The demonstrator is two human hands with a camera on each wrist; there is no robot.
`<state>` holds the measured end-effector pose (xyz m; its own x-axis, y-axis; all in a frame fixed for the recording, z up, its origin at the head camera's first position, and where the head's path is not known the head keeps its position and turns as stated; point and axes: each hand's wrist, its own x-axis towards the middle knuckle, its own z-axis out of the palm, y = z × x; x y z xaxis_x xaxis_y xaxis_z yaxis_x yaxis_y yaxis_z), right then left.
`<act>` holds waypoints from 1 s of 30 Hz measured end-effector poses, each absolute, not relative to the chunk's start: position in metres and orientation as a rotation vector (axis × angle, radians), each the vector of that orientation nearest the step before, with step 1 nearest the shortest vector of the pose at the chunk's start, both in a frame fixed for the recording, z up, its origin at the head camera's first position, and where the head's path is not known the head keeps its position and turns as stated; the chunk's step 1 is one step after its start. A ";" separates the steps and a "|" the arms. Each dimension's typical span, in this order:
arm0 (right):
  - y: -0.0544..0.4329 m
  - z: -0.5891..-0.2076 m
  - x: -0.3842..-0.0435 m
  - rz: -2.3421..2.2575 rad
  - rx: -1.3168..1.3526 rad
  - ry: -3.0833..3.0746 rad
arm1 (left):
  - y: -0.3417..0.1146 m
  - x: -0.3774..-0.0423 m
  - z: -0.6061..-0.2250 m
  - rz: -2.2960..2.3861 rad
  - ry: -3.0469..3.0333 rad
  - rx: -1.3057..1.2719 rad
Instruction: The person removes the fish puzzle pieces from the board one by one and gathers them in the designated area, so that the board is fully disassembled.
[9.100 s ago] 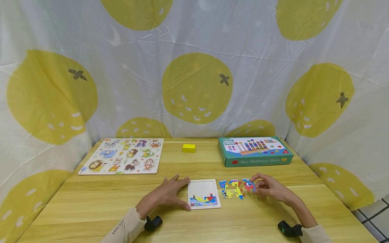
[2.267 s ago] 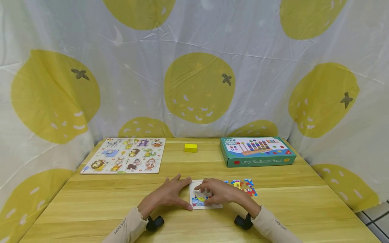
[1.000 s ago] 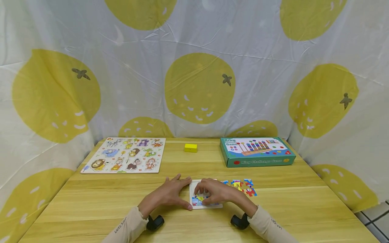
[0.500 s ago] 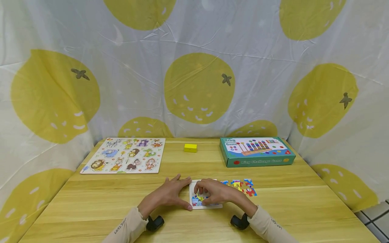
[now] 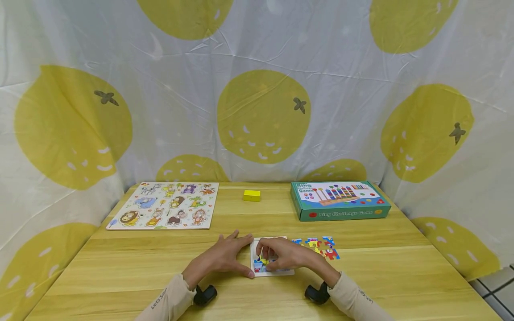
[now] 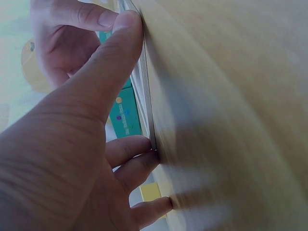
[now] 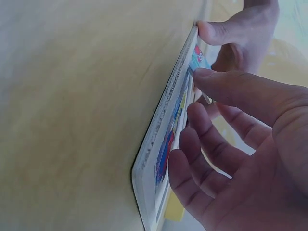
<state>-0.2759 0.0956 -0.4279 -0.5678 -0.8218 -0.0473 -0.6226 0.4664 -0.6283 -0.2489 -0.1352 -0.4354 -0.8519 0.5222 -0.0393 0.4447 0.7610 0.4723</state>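
A small white-framed jigsaw board (image 5: 273,273) lies on the table, with colourful pieces along its lower part. My left hand (image 5: 222,255) is spread along its left side, thumb touching the near corner and fingers at the far corner. Over the board, my right hand (image 5: 283,252) pinches a jigsaw piece (image 7: 209,100) between thumb and forefinger; most of that piece is hidden by the fingers. In the right wrist view its other fingers hang curled above the board. Several loose jigsaw pieces (image 5: 330,253) lie right of the board, partly covered by the right hand.
At the back left lies an animal puzzle board (image 5: 162,206). A yellow block (image 5: 251,195) stands at the back middle, and a green Ring Challenge Game box (image 5: 341,200) at the back right. A lemon-print cloth (image 5: 263,116) hangs behind the wooden table (image 5: 132,263).
From the loose pieces at the right, my right hand has moved left over the jigsaw board. During the last second its fingers shift only slightly there. The left hand keeps its place.
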 end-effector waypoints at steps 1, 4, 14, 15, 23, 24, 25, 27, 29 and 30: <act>0.095 -0.428 -0.276 -0.814 -1.220 2.369 | -0.135 -0.249 -0.435 0.685 2.788 0.772; 0.095 -0.429 -0.276 -0.818 -1.227 2.363 | -0.135 -0.248 -0.435 0.686 2.789 0.774; 0.094 -0.428 -0.274 -0.810 -1.234 2.368 | -0.135 -0.248 -0.434 0.686 2.786 0.769; 0.094 -0.428 -0.274 -0.812 -1.232 2.368 | -0.135 -0.248 -0.434 0.687 2.787 0.768; 0.094 -0.428 -0.274 -0.831 -1.219 2.376 | -0.135 -0.248 -0.435 0.693 2.790 0.769; 0.094 -0.428 -0.274 -0.832 -1.219 2.378 | -0.135 -0.247 -0.435 0.694 2.788 0.769; 0.094 -0.428 -0.274 -0.834 -1.222 2.379 | -0.135 -0.247 -0.434 0.695 2.788 0.768; 0.094 -0.428 -0.274 -0.837 -1.227 2.382 | -0.135 -0.247 -0.434 0.698 2.785 0.766; 0.094 -0.428 -0.274 -0.845 -1.230 2.382 | -0.135 -0.247 -0.434 0.699 2.783 0.762; 0.094 -0.429 -0.274 -0.851 -1.231 2.380 | -0.135 -0.247 -0.434 0.699 2.783 0.761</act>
<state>-0.2737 0.0941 -0.4286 -0.5728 -0.8195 -0.0172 -0.6229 0.4488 -0.6407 -0.2471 -0.1352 -0.4341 -0.8544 0.5179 -0.0418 0.4367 0.7594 0.4823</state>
